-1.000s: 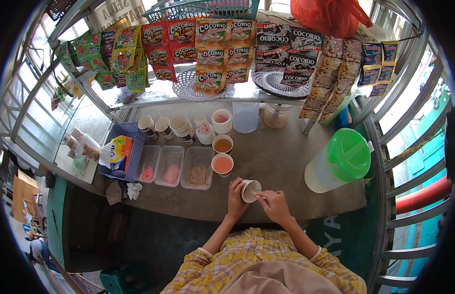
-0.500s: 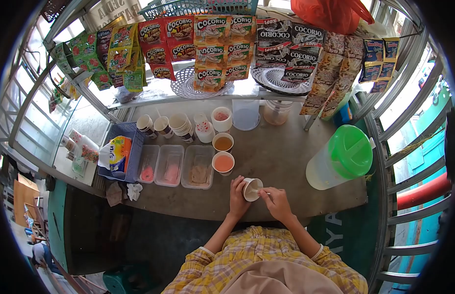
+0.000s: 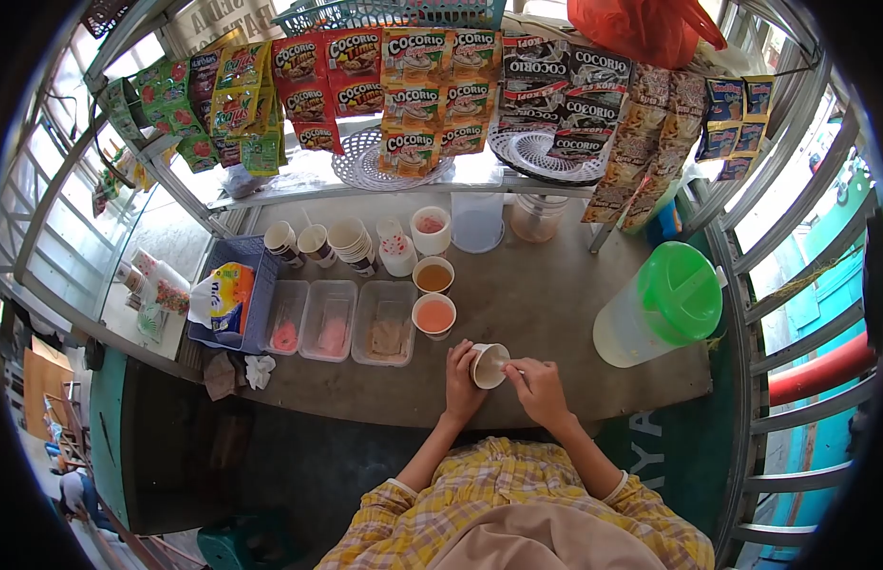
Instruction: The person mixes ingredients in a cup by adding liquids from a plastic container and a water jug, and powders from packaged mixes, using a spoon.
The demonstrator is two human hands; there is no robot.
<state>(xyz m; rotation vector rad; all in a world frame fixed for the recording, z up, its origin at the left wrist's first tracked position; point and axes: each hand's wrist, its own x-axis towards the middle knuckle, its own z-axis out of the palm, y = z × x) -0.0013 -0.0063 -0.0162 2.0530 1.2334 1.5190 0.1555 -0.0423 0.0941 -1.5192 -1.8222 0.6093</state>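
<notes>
A white paper cup [image 3: 487, 369] stands near the table's front edge, tilted slightly toward the right, with pale contents inside. My left hand [image 3: 462, 382] wraps its left side, fingers closed on the wall. From the right, my right hand [image 3: 538, 391] pinches a small pale spoon [image 3: 501, 365] that dips into the cup; its lower end is hard to make out. Just beyond are a cup of pink-orange drink [image 3: 434, 314] and a cup of amber drink [image 3: 433, 276].
Three clear plastic tubs [image 3: 384, 351] with powders sit left, beside a blue basket [image 3: 254, 255]. Stacked paper cups [image 3: 350, 245] line the back. A green-lidded jug [image 3: 641, 318] stands right. Sachet strips [image 3: 413, 104] hang above the far edge.
My right hand's fingers have shifted slightly, and the spoon sits at a different angle in the cup. My left hand keeps its hold on the cup.
</notes>
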